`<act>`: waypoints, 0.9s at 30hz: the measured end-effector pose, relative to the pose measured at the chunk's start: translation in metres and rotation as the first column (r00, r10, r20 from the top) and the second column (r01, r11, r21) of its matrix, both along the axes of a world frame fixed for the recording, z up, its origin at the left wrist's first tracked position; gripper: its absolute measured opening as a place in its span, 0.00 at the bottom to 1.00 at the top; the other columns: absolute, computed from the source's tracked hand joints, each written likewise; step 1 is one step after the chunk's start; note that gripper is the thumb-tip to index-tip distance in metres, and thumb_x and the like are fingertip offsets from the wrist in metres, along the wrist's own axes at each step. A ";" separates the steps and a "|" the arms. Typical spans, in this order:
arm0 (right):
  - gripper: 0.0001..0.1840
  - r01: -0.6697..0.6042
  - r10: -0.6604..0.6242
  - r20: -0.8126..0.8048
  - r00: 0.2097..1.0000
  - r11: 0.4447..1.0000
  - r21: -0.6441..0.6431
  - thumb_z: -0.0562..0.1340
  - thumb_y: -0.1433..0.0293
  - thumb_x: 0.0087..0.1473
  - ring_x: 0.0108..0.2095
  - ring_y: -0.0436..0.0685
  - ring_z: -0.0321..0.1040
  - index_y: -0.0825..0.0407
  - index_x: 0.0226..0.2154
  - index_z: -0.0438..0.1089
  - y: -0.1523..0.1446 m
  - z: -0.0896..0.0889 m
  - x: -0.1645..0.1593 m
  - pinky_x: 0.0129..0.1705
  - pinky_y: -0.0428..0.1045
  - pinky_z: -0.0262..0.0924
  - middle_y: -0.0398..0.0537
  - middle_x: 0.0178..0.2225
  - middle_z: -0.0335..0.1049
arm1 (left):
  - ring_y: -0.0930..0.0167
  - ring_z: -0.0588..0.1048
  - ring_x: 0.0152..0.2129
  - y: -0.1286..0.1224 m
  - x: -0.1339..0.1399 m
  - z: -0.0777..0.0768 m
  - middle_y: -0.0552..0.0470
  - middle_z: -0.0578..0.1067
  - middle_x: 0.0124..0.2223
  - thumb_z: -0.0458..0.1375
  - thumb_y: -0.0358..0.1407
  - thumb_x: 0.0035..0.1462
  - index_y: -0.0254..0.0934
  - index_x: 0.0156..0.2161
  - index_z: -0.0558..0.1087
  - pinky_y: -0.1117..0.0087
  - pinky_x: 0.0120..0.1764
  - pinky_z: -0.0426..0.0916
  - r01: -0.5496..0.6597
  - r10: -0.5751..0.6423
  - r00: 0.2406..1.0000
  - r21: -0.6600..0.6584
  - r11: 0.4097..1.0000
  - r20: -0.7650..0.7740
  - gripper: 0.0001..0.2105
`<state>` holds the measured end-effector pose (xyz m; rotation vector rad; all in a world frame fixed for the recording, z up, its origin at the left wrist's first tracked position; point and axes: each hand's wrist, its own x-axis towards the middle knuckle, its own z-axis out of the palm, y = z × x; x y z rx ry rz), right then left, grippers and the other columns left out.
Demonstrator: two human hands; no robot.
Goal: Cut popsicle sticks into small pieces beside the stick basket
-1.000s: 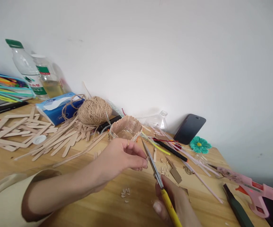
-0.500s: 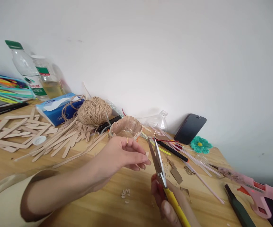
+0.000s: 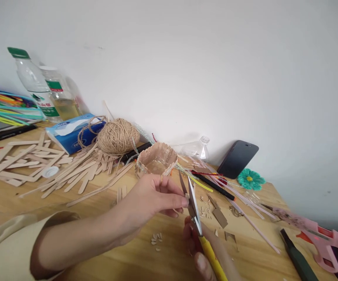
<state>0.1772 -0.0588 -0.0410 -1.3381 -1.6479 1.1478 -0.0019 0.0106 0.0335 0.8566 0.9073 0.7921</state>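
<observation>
My left hand (image 3: 160,197) pinches a small pale piece (image 3: 187,196), seemingly wood, between thumb and fingers; most of it is hidden. My right hand (image 3: 199,244) grips yellow-handled scissors (image 3: 194,212) with the blades pointing up and slightly parted. The piece sits at the gap between the blades, close to my left fingertips. On the table below my left hand lie several tiny pale petal-shaped cuttings (image 3: 156,237). Just behind my left hand stands a round basket-like holder (image 3: 157,156) edged with wooden bits.
Craft sticks (image 3: 81,171) and a twine ball (image 3: 117,136) lie left, near a blue tissue pack (image 3: 75,132) and bottles (image 3: 34,78). At right are a phone (image 3: 237,158), a teal flower (image 3: 250,178), a pink glue gun (image 3: 312,234), a dark-handled tool (image 3: 297,253) and cardboard scraps (image 3: 220,216).
The scissors and my right hand have moved left, bringing the blades to the small piece in my left fingers. The gap between the blades' tips looks about the same.
</observation>
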 end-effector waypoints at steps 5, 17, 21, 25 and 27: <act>0.29 0.004 -0.005 0.070 0.998 1.000 0.010 0.53 0.41 0.45 0.28 0.57 0.58 0.49 0.32 0.64 0.001 0.001 -0.003 0.30 0.49 0.55 0.47 0.28 0.63 | 0.78 0.68 0.20 0.000 0.001 0.000 0.57 0.72 0.20 0.64 0.30 0.40 0.33 0.21 0.72 0.76 0.28 0.64 -0.003 0.003 1.000 0.003 1.000 0.003 0.05; 0.27 -0.115 0.103 0.157 0.982 0.991 0.072 0.50 0.42 0.49 0.21 0.53 0.49 0.49 0.26 0.60 0.010 0.007 0.004 0.21 0.47 0.42 0.41 0.20 0.50 | 0.78 0.69 0.20 0.002 0.002 -0.002 0.57 0.73 0.20 0.64 0.28 0.39 0.33 0.21 0.72 0.76 0.28 0.64 -0.009 0.009 1.000 -0.007 1.000 0.024 0.04; 0.28 -0.034 0.017 0.166 0.986 0.995 0.095 0.49 0.41 0.48 0.23 0.54 0.53 0.49 0.28 0.62 0.004 0.005 0.004 0.23 0.47 0.47 0.43 0.22 0.54 | 0.78 0.68 0.20 0.002 0.000 -0.003 0.57 0.72 0.20 0.64 0.28 0.38 0.33 0.20 0.72 0.76 0.28 0.64 0.003 -0.003 1.000 0.028 1.000 -0.011 0.05; 0.33 0.010 -0.026 0.201 0.979 0.996 0.083 0.46 0.37 0.46 0.21 0.51 0.47 0.50 0.24 0.59 0.003 0.008 -0.002 0.22 0.47 0.42 0.40 0.20 0.49 | 0.78 0.67 0.19 0.003 -0.003 0.001 0.58 0.71 0.19 0.63 0.28 0.38 0.33 0.20 0.72 0.76 0.28 0.62 0.017 -0.014 0.999 0.048 0.999 -0.053 0.04; 0.34 0.010 -0.027 0.231 0.973 0.997 0.075 0.44 0.36 0.45 0.21 0.50 0.43 0.50 0.22 0.56 0.005 0.012 -0.006 0.22 0.47 0.38 0.38 0.20 0.44 | 0.78 0.66 0.19 0.004 -0.004 0.003 0.59 0.71 0.19 0.63 0.28 0.38 0.34 0.20 0.71 0.76 0.27 0.62 0.030 -0.026 0.996 0.050 0.998 -0.085 0.03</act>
